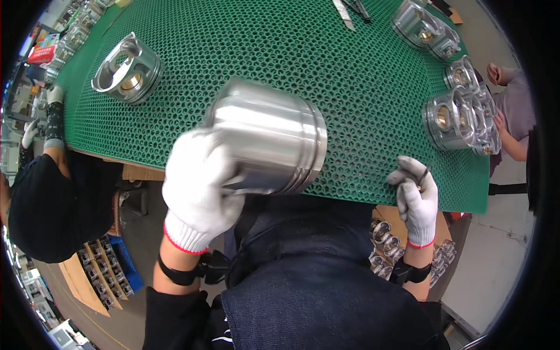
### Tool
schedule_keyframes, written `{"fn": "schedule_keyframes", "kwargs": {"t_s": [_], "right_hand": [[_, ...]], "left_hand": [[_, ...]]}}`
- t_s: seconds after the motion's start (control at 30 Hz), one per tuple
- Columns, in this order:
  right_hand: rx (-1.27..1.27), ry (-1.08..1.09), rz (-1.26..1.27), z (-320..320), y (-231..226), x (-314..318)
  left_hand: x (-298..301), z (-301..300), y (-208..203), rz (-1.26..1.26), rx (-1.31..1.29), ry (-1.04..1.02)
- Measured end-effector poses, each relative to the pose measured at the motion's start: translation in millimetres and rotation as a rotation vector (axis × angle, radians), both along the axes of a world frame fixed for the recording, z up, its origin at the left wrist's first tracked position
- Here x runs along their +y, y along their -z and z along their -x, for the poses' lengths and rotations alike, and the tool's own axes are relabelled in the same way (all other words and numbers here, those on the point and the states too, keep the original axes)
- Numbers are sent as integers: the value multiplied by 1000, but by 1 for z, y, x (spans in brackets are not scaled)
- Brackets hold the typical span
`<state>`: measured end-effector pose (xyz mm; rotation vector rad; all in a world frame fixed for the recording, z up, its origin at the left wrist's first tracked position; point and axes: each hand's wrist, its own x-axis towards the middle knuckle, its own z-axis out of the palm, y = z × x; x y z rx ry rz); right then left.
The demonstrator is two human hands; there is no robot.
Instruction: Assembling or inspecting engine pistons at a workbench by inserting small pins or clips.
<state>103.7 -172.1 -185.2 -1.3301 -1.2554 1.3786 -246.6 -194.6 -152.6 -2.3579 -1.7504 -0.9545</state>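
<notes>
Left hand in a white glove is wrapped round the skirt end of a big shiny piston, held on its side at the near edge of the green honeycomb mat, ring grooves facing right; can't tell if it's touching down. Right hand has its fingertips pinched on some thin dark item, too small to make out. I'd call this piston partway through: picked up, not set down yet, and the dark thing isn't on it. Further out, a lone piston stands at upper left, a bunch of pistons crowds the right edge, and a couple more pistons sit at upper right. Whether those are done or waiting, no clue from here
</notes>
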Motion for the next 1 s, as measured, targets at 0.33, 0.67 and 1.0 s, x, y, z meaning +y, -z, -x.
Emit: {"fn": "schedule_keyframes", "kwargs": {"t_s": [0.33,0.67,1.0], "right_hand": [[5,-100,14,-4,-12,-20],[-54,-206,-118,21,-37,-3],[-292,-266,-764,19,-25,12]], "left_hand": [[58,-8,23,156,-668,-19],[40,-117,-35,-92,312,325],[74,-138,-55,109,384,308]]}}
